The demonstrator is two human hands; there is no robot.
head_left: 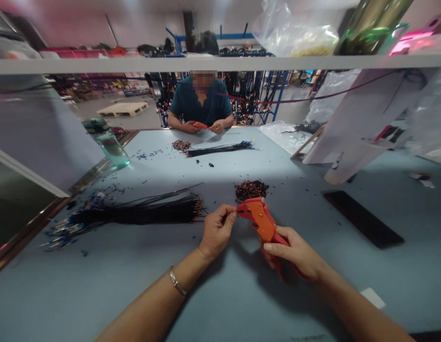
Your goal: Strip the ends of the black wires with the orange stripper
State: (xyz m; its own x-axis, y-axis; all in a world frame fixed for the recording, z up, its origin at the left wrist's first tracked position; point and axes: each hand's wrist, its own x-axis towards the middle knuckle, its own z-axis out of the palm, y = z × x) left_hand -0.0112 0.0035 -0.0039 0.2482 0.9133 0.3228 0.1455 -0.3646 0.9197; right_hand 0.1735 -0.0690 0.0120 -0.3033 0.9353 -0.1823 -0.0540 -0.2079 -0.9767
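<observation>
red-and-orange pistol-shaped tool [261, 222] gripped in right hand [295, 249]; left hand [217, 230] pinching apparent thin wire [237, 211] at nose; nip risk if fingers stray

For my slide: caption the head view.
Right grip holds a red-orange tool, left grip at its front; black wires lie left.

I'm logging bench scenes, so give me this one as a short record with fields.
Right hand: the right hand grips a red-and-orange hand tool by its handles
Left hand: the left hand is pinched at the tool's head; anything pinched is too small to tell
Left side: bundle of black wires
Beyond tool: pile of small dark pieces
Across table: co-worker
</observation>
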